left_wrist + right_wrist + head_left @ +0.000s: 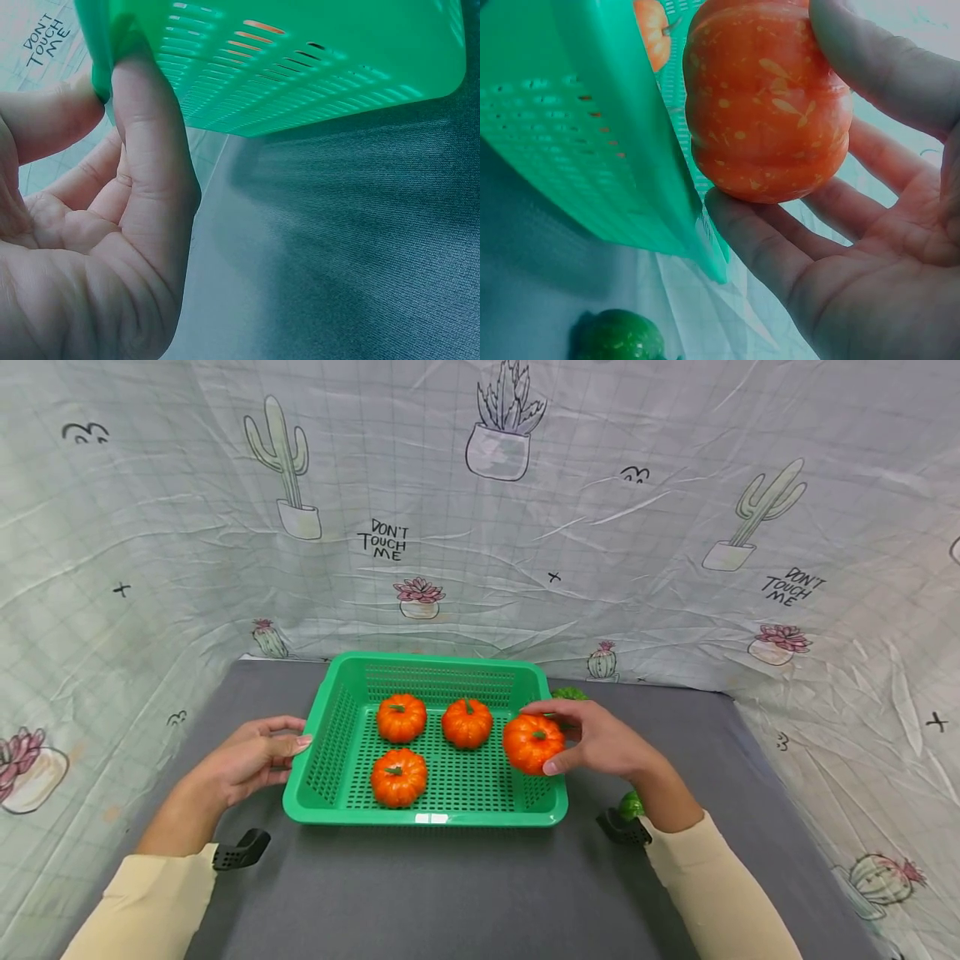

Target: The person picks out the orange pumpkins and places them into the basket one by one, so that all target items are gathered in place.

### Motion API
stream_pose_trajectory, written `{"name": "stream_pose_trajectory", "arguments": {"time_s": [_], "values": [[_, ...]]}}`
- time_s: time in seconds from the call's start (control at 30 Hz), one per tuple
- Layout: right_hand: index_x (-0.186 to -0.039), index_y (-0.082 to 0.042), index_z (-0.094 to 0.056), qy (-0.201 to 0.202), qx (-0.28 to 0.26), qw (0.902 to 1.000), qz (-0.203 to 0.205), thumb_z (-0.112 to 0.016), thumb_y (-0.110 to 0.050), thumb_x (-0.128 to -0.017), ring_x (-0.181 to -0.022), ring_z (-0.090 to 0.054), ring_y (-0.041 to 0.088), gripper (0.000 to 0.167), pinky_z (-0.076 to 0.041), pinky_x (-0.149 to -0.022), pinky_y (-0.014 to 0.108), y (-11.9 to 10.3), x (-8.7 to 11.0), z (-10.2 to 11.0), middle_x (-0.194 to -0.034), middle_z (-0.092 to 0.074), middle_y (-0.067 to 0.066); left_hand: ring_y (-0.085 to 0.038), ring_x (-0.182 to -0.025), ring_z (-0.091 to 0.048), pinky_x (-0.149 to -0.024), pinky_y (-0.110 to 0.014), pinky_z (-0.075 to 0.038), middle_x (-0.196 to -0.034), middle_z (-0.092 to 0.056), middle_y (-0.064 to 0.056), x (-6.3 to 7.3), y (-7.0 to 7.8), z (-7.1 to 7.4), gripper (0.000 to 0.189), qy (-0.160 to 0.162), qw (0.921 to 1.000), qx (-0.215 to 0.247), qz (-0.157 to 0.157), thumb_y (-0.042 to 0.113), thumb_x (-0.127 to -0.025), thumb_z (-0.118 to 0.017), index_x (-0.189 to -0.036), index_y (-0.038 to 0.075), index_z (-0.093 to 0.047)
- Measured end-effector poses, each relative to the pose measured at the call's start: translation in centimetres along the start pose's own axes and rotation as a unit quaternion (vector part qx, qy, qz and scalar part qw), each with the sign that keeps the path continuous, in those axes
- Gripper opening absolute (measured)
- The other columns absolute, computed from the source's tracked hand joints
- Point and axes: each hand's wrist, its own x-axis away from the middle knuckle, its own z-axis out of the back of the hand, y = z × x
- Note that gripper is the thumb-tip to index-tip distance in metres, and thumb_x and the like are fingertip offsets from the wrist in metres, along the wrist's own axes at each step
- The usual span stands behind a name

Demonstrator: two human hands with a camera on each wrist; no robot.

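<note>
A green plastic basket (465,815) with slotted sides sits on the grey table. Three small orange pumpkins lie inside it: one at the back left (401,718), one at the back middle (467,724) and one at the front left (399,778). At the basket's left rim, my left hand (251,756) pinches the edge between thumb and fingers; the left wrist view shows this rim (101,45) up close. My right hand (603,739) grips another orange pumpkin (769,105) by its sides, over the basket's right end. Its fingertips come close to the right rim in the right wrist view.
To the right of the basket, a green vegetable (570,693) shows partly behind my right hand. Another shiny green one (632,806) lies by the right wrist, partly covered by it. A cloth with cactus drawings (480,543) hangs around the grey table (450,893).
</note>
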Motion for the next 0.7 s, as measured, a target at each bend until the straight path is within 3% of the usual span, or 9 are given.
{"name": "stream_pose_trajectory", "arguments": {"time_s": [0.23,0.7], "values": [[-0.145,-0.012,-0.059,-0.007,0.008,0.9999,0.006,-0.088,-0.003,-0.079,-0.12,-0.063,0.03,0.072,-0.058,-0.102,0.045,-0.3,-0.7,-0.8,-0.14,-0.062,0.012,-0.008,-0.087,-0.072,-0.081,-0.032,-0.063,-0.098,-0.074,0.01,-0.1,0.1,-0.1,0.025,-0.002,1.0,-0.001,-0.001,0.018,-0.105,-0.064,-0.128,0.014,-0.052],[-0.145,-0.016,-0.06,0.009,0.067,0.9977,-0.009,-0.091,-0.019,-0.081,-0.127,-0.059,0.034,0.072,-0.058,-0.098,0.043,-0.6,-1.7,-2.0,-0.146,-0.06,0.01,-0.009,-0.088,-0.073,-0.081,-0.032,-0.064,-0.098,-0.075,0.009,-0.1,0.1,0.0,0.026,-0.002,1.0,0.007,-0.002,0.017,-0.105,-0.064,-0.128,0.013,-0.052]]}}
